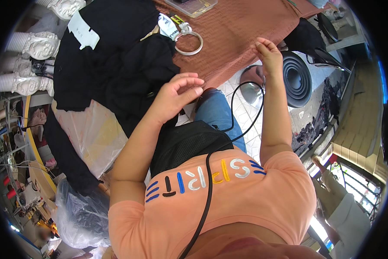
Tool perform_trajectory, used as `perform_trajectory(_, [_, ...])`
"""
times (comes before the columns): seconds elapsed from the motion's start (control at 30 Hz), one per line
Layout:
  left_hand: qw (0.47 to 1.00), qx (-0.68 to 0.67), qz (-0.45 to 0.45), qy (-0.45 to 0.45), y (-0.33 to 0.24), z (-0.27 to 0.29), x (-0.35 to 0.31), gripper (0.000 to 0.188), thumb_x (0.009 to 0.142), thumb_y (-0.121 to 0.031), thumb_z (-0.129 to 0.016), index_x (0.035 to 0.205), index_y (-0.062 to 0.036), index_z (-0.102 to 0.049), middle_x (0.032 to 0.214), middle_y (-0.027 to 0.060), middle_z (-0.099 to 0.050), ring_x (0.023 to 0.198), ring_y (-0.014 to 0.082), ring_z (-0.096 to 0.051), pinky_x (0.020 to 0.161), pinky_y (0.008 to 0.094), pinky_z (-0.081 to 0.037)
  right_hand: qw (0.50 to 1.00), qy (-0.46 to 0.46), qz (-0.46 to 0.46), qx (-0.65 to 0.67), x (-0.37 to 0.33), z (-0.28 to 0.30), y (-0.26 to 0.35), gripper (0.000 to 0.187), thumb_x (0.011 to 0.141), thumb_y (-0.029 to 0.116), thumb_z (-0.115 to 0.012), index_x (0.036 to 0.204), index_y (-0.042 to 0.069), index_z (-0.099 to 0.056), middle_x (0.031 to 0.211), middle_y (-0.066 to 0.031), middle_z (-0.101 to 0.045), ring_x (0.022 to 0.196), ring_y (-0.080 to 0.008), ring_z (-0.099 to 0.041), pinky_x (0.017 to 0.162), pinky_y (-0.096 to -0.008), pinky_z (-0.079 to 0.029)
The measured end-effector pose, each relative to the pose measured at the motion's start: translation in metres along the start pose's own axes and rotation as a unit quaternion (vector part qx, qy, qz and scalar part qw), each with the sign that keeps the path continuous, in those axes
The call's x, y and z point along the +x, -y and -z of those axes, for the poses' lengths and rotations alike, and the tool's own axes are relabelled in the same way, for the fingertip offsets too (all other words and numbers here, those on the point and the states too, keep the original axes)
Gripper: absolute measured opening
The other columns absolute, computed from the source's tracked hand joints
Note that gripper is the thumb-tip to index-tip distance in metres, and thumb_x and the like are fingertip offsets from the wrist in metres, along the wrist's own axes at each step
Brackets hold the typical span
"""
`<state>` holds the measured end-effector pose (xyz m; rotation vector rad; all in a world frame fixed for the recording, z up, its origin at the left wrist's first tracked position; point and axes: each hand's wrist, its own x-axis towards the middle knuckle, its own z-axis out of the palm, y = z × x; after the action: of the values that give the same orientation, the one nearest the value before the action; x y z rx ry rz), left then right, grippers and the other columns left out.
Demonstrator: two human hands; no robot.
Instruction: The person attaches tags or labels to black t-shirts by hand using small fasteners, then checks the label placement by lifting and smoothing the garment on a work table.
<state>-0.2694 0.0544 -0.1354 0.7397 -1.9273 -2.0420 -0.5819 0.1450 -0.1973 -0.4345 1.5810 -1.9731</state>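
Note:
My left hand (174,95) hovers by the near edge of the table, beside a heap of black fabric (125,64). Its fingers are loosely bent, with a gap between them and the thumb, and nothing shows in it. Farther right, my right hand (269,56) is raised at the table's right edge. Thumb and fingertips are pinched together there; whatever they may hold is too fine to see. A white paper piece (82,32) lies on the black fabric. To its right, a white ring (189,43) rests on the reddish-brown tablecloth (233,30).
A clear plastic box (198,7) sits at the table's far side. Round black stool seats (295,80) stand on the right. Clear plastic bags (79,213) are at lower left, near white ornate columns (34,45). A black cable (208,181) runs down my front.

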Motion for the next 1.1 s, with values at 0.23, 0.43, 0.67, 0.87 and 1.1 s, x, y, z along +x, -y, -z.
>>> perform_trajectory(0.23, [0.997, 0.072, 0.006, 0.026, -0.008, -0.003, -0.005, 0.033, 0.089, -0.021, -0.062, 0.119, -0.0060, -0.060, 0.125, 0.0059, -0.055, 0.119, 0.0166, -0.048, 0.101, 0.0330, -0.035, 0.909, -0.027, 0.086, -0.407, 0.005, 0.020, -0.020, 0.019, 0.082, 0.015, -0.064, 0.097, 0.005, -0.071, 0.073, -0.0059, -0.067, 0.065, -0.0104, -0.062, 0.063, -0.0247, -0.048])
perform_trajectory(0.43, [1.000, 0.015, 0.007, 0.010, 0.004, 0.003, -0.010, 0.032, 0.089, -0.014, -0.062, 0.118, -0.0019, -0.059, 0.115, 0.0064, -0.059, 0.110, 0.0149, -0.054, 0.094, 0.0290, -0.042, 0.895, -0.012, 0.078, -0.439, 0.014, 0.015, -0.020, 0.019, 0.082, 0.017, -0.065, 0.095, 0.005, -0.071, 0.074, -0.0086, -0.069, 0.068, -0.0135, -0.067, 0.067, -0.0265, -0.050])
perform_trajectory(0.67, [0.999, 0.007, 0.033, 0.024, 0.002, -0.001, -0.014, 0.034, 0.091, -0.014, -0.060, 0.122, -0.0014, -0.056, 0.114, 0.0054, -0.060, 0.105, 0.0116, -0.055, 0.093, 0.0275, -0.043, 0.941, 0.018, 0.043, -0.334, 0.030, 0.022, -0.029, 0.017, 0.082, 0.012, -0.067, 0.093, 0.000, -0.070, 0.075, -0.0065, -0.069, 0.068, -0.0113, -0.067, 0.065, -0.0229, -0.051])
perform_trajectory(0.87, [0.997, -0.054, 0.047, 0.019, 0.002, 0.000, -0.027, 0.033, 0.090, -0.014, -0.061, 0.121, -0.0019, -0.057, 0.114, 0.0052, -0.060, 0.105, 0.0114, -0.055, 0.091, 0.0277, -0.044, 0.938, 0.060, 0.047, -0.338, 0.048, 0.016, -0.035, 0.017, 0.083, 0.012, -0.068, 0.091, -0.003, -0.069, 0.076, -0.0085, -0.068, 0.066, -0.0131, -0.066, 0.061, -0.0225, -0.052])
perform_trajectory(1.1, [0.999, 0.019, -0.014, -0.039, 0.014, 0.043, -0.058, 0.032, 0.090, -0.012, -0.061, 0.120, -0.0020, -0.058, 0.117, 0.0057, -0.061, 0.108, 0.0138, -0.056, 0.095, 0.0289, -0.043, 0.846, 0.028, 0.039, -0.531, 0.040, 0.006, -0.014, 0.034, 0.081, 0.032, -0.071, 0.093, 0.000, -0.067, 0.085, -0.0130, -0.069, 0.070, -0.0181, -0.067, 0.063, -0.0299, -0.052])
